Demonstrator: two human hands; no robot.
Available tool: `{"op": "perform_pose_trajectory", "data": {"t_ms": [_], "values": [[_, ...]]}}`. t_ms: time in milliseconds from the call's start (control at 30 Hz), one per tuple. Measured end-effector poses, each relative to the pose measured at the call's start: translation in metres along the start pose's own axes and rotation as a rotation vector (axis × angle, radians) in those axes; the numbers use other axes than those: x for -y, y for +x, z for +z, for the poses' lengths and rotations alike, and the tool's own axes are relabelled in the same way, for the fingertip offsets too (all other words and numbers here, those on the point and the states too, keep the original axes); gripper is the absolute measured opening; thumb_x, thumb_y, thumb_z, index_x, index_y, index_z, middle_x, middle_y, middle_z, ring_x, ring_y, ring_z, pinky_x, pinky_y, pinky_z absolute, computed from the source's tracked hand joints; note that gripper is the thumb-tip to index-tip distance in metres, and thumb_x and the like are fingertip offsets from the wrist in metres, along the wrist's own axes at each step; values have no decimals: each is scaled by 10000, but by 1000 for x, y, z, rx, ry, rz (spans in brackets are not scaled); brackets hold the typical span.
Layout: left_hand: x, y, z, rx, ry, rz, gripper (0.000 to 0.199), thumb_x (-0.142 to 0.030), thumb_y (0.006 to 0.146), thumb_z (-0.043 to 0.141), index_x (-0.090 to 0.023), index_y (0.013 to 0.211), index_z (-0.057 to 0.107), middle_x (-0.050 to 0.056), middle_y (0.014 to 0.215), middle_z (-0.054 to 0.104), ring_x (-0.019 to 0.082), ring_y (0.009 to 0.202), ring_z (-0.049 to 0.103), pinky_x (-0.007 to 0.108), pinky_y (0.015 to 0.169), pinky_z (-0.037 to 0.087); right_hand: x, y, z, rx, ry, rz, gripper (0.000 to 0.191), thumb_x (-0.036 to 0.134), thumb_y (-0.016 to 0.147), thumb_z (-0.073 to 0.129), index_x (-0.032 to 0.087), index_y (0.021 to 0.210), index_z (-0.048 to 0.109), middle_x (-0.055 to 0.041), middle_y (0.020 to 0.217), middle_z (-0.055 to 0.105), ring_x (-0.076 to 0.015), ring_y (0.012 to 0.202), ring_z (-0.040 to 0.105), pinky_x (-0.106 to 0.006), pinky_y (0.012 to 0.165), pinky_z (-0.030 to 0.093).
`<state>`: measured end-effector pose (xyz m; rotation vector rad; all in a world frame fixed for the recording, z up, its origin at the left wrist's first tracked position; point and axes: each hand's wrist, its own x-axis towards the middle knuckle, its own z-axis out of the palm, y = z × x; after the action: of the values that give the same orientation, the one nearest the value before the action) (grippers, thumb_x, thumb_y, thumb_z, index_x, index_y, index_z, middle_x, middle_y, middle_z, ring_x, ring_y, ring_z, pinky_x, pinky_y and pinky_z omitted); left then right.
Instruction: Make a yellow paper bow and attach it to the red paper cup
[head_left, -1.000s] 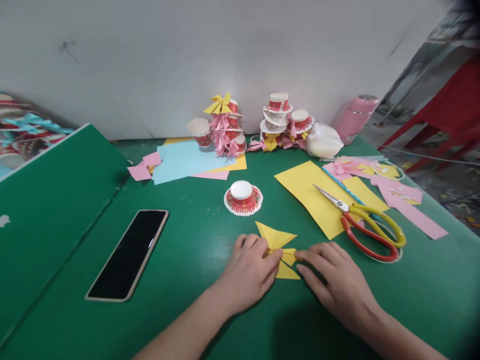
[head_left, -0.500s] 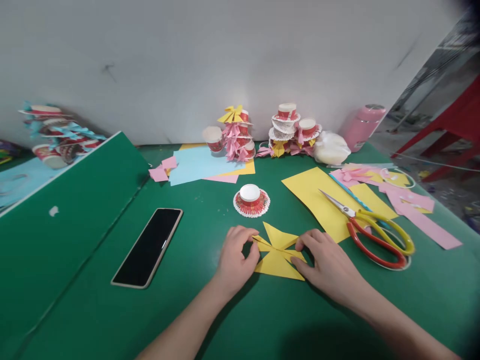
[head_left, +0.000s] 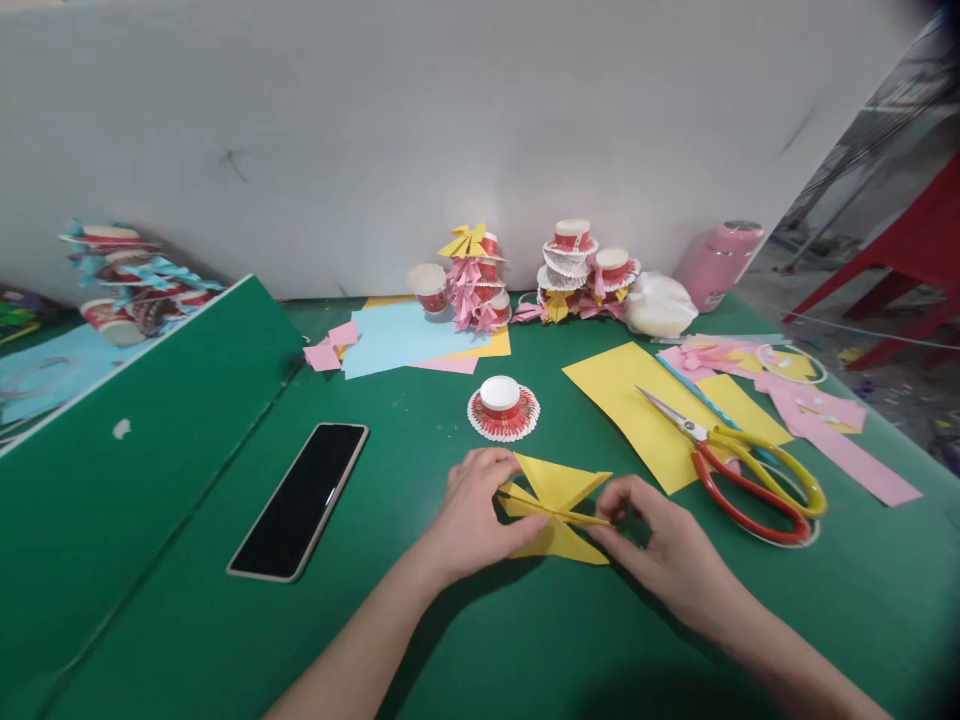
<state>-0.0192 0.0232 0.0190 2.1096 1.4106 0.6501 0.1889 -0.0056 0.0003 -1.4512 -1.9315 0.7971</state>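
Your fingers (head_left: 517, 505) pinch the yellow folded paper (head_left: 559, 480) at its narrow middle, left hand (head_left: 472, 510) and right hand (head_left: 664, 545) both clamped on it from either side. A moment ago the paper lay flatter under your palms; now its waist is gathered into a bow shape on the green counter (head_left: 480, 640). Just beyond your fingers sits a paper cup (head_left: 502, 405); to their right, scissors (head_left: 739, 465); to their left, a phone (head_left: 300, 500).

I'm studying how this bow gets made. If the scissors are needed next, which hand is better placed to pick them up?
Probably the right hand. The scissors lie on the yellow sheet just beyond it on its own side, nothing between. The left hand pinches the folded yellow paper and would have to cross over.
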Motion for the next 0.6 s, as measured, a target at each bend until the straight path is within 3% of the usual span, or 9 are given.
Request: {"op": "perform_pose_trajectory", "data": {"t_ms": [133, 300, 500, 600], "values": [[-12, 9, -17, 248, -155, 0, 206, -357, 640, 657, -188, 754, 689, 30, 820, 667, 214, 804, 572, 321, 715, 433, 0, 0, -8, -24, 18, -44, 72, 198, 774, 534, 219, 781, 465, -11, 748, 574, -161, 705, 556, -280, 639, 452], [-20, 19, -23, 515, -494, -139, 245, -280, 676, 613, -182, 878, 713, 20, 840, 708, 181, 716, 601, 247, 620, 435, 5, 3, -16, -6, 143, -7, 135, 197, 752, 566, 220, 825, 456, 0, 735, 591, -150, 700, 559, -282, 660, 462], [-20, 21, -15, 541, -670, -233, 217, -306, 655, 631, -148, 766, 729, 30, 697, 692, 180, 668, 587, 265, 619, 437, 8, 8, -18, 62, 498, 168, 363, 302, 733, 605, 191, 1044, 454, -15, 750, 615, -164, 698, 602, -287, 636, 484], [-21, 20, -11, 549, -730, -244, 211, -269, 656, 633, -150, 804, 724, 33, 720, 686, 171, 683, 575, 278, 655, 432, 7, 10, -15, 180, 691, 228, 311, 365, 738, 611, 173, 972, 538, -52, 846, 646, -180, 781, 615, -291, 678, 489]]}}
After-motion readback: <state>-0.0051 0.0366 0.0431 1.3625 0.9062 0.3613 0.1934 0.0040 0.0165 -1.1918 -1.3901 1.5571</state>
